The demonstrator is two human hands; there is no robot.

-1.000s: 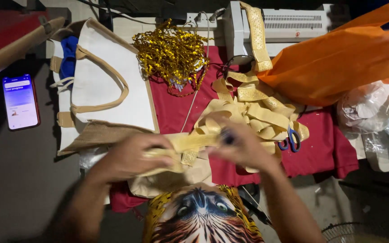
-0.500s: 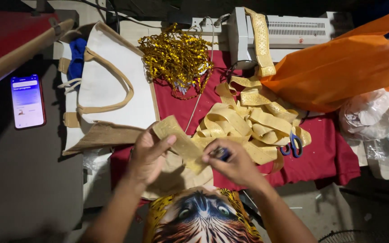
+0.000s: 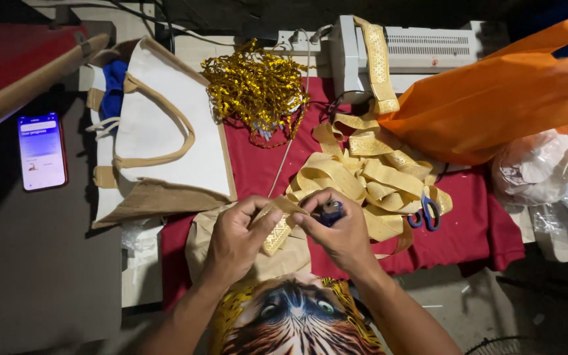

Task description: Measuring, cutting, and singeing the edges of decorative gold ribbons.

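Observation:
My left hand [image 3: 235, 238] pinches the end of a gold patterned ribbon strip [image 3: 277, 230] between thumb and fingers. My right hand [image 3: 340, 233] grips a small blue lighter [image 3: 330, 212] and touches the same ribbon end. Both hands meet low in the middle, above a tan cloth piece [image 3: 198, 240]. Behind them a loose heap of the gold ribbon [image 3: 363, 174] lies on the red cloth [image 3: 474, 230]. Blue-handled scissors [image 3: 425, 213] rest at the heap's right edge.
A white and tan tote bag [image 3: 165, 141] lies at left, a lit phone [image 3: 42, 152] farther left. A pile of gold sequin trim [image 3: 258, 89] and a white machine [image 3: 422, 49] sit at the back. An orange bag [image 3: 494, 98] and clear plastic bags [image 3: 540, 171] fill the right.
My hands have drawn closer together. The left hand shifted right along the ribbon to its end, and the right hand brought the lighter up against it.

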